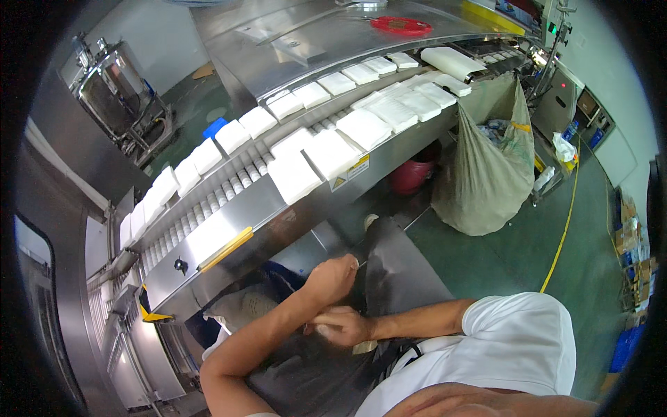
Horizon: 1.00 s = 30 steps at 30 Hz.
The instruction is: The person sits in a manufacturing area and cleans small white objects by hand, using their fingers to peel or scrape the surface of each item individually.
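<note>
My left hand (pixel 332 279) is closed in a fist above my lap, below the near side of the conveyor. A small pale bit shows at its fingers, too little of it to name. Just under the left wrist, my right hand (pixel 342 326) is curled, slightly blurred; what it may hold is hidden. Neither hand touches the white flat packs (pixel 363 129), which lie in rows on the conveyor ahead. One pack (pixel 293 178) juts over the near metal edge. Dark cloth (pixel 299 372) covers my lap beneath both hands.
Rollers (pixel 222 194) run along the steel conveyor, with a yellow-handled tool (pixel 226 249) on its near ledge. A large cloth sack (pixel 486 174) hangs at the right, beside a red bucket (pixel 411 174). A red lid (pixel 401 26) rests on the far steel surface. Boxes (pixel 629 240) line the right wall.
</note>
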### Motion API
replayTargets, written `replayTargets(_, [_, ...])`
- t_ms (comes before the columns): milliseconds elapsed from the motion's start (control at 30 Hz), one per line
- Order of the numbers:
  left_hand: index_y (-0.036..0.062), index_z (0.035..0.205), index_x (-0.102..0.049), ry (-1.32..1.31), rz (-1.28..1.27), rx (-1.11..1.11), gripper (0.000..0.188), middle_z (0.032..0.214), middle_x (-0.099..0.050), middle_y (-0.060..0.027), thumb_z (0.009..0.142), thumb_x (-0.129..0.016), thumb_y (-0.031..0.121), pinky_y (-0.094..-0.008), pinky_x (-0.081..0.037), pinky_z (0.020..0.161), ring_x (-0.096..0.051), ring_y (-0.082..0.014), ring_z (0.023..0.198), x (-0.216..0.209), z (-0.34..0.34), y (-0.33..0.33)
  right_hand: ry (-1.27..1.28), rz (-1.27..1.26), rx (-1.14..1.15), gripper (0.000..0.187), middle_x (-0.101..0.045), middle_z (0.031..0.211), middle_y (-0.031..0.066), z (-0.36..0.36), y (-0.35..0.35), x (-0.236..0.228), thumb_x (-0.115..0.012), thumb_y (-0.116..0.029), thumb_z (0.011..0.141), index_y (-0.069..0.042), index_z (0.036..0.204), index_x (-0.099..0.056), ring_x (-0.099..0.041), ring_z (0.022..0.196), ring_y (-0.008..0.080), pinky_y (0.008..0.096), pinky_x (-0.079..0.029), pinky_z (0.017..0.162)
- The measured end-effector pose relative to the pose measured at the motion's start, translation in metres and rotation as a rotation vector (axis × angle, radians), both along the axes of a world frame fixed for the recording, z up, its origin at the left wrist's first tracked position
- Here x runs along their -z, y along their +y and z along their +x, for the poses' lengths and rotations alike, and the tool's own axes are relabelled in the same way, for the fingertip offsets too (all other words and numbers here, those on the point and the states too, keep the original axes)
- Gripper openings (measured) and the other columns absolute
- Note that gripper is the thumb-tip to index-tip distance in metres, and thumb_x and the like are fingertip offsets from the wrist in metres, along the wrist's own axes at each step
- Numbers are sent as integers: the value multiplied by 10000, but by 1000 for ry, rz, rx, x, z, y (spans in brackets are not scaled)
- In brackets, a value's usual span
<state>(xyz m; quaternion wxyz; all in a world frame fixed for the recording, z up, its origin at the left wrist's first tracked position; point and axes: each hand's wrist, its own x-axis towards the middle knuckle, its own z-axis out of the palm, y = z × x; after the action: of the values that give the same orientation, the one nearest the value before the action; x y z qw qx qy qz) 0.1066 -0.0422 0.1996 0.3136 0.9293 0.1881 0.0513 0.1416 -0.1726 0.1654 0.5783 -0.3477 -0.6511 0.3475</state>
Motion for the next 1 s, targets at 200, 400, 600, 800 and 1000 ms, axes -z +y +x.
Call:
replayTargets(200, [42, 951, -551, -1, -52, 21, 149, 811, -635, -252, 908, -493, 172, -534, -486, 696, -614, -456, 794, -12, -2, 2, 7, -29, -74, 485, -634, 1121, 161, 10, -7, -7, -513, -8, 873, -11, 1357, -479, -631, 966, 260, 346, -480, 870])
replayTargets(400, [25, 933, -554, 59, -10, -6, 147, 802, -637, -249, 884, -509, 156, -529, -492, 684, -620, -449, 786, -12, 1, 5, 111, -85, -151, 482, -592, 1234, 191, 17, -6, -25, -459, 7, 880, 17, 1362, -434, -625, 1028, 262, 367, -488, 910])
replayTargets(600, [30, 993, -599, 495, -275, -5, 232, 902, -675, -186, 846, -580, 209, -459, -527, 729, -668, -371, 859, 15, -23, 30, 9, 14, -15, 453, -608, 1121, 177, 47, 18, -42, -375, -93, 871, 38, 1286, -500, -606, 808, 168, 314, -516, 736])
replayTargets(800, [50, 1168, -539, 716, 28, 80, 327, 997, -652, -191, 900, -516, 236, -444, -520, 807, -650, -341, 947, 125, -89, 61, 248, -187, 361, 255, -620, 1128, 132, 68, 55, 13, -454, -66, 953, 19, 1182, -528, -628, 922, 157, 243, -526, 680])
replayTargets(1000, [-7, 1226, -529, 796, 205, -91, 540, 1246, -543, -211, 771, -697, 232, -471, -515, 860, -572, -352, 1134, 164, -167, 76, 437, -331, 449, 262, -630, 1105, 106, 91, 78, 39, -484, -29, 942, 24, 1195, -528, -611, 895, 143, 228, -521, 676])
